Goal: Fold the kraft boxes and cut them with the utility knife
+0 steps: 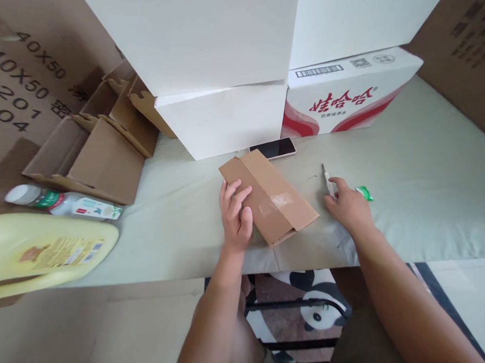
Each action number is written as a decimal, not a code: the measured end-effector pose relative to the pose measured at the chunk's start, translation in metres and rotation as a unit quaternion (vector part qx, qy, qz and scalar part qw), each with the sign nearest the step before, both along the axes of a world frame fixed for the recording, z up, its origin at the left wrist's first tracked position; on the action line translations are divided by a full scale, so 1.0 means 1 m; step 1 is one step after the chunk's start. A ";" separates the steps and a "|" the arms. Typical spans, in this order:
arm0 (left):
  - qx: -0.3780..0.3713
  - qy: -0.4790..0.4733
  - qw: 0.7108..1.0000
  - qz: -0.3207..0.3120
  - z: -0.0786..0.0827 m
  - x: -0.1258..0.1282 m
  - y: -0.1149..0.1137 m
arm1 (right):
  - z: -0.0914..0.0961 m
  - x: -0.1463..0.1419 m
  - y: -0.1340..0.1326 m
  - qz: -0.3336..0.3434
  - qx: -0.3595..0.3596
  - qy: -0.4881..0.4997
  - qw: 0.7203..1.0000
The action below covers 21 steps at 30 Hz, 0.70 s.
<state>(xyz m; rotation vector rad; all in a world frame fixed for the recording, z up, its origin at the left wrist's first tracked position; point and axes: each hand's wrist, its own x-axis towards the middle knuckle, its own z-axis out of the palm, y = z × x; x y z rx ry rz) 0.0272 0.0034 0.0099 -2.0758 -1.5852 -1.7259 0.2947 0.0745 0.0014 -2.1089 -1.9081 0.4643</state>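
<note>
A small flat cardboard box [270, 196] lies tilted on the pale green cloth, with shiny tape at its near end. My left hand [236, 213] rests on the box's left side, fingers apart and touching the cardboard. To the right of the box, my right hand [349, 206] has thumb and index finger closed around a slim white utility knife [330, 185], its thin grey tip pointing away from me. Beside the right hand's knuckles lies a small green and white wrapper [365, 193]. A phone [279, 148] with a dark screen lies behind the box.
White cartons [225, 121] are stacked at the back, beside a red-and-white printed carton [348, 103]. On the left are open cardboard boxes [107, 158], a plastic bottle [89, 206] on its side and a large yellow jug [60, 248]. The cloth-covered surface's front edge [168, 280] is near me.
</note>
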 end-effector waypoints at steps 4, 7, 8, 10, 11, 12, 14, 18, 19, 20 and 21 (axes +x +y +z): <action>0.006 -0.004 1.000 -0.003 0.000 0.000 0.000 | 0.018 -0.004 -0.006 -0.003 0.011 0.333 0.943; 0.005 -0.008 1.000 -0.005 0.000 0.001 0.000 | 0.037 -0.006 -0.019 0.100 0.034 0.583 0.806; 0.003 -0.008 1.000 -0.005 0.000 0.001 0.000 | 0.044 -0.008 -0.024 0.146 0.042 0.625 0.766; 0.002 -0.004 1.000 -0.003 0.001 0.001 -0.001 | 0.054 -0.011 -0.034 0.208 0.061 0.648 0.730; 0.002 -0.002 1.000 -0.003 0.001 0.001 -0.001 | 0.058 -0.013 -0.038 0.213 0.082 0.635 0.738; 0.001 -0.001 1.000 -0.002 0.001 0.001 -0.001 | 0.060 -0.016 -0.042 0.196 0.115 0.611 0.758; 0.001 -0.002 1.000 0.000 0.000 0.000 -0.001 | 0.061 -0.020 -0.048 0.120 0.207 0.545 0.803; 0.000 0.000 1.000 0.007 -0.001 0.000 -0.001 | 0.057 -0.024 -0.057 0.066 0.263 0.503 0.821; -0.001 0.000 1.000 0.006 -0.001 0.001 -0.001 | 0.057 -0.024 -0.059 0.080 0.248 0.500 0.826; -0.002 -0.001 1.000 0.005 -0.001 0.001 0.000 | 0.057 -0.024 -0.061 0.096 0.230 0.488 0.836; -0.004 -0.002 1.000 0.005 -0.001 0.001 0.000 | 0.058 -0.025 -0.062 0.113 0.216 0.471 0.848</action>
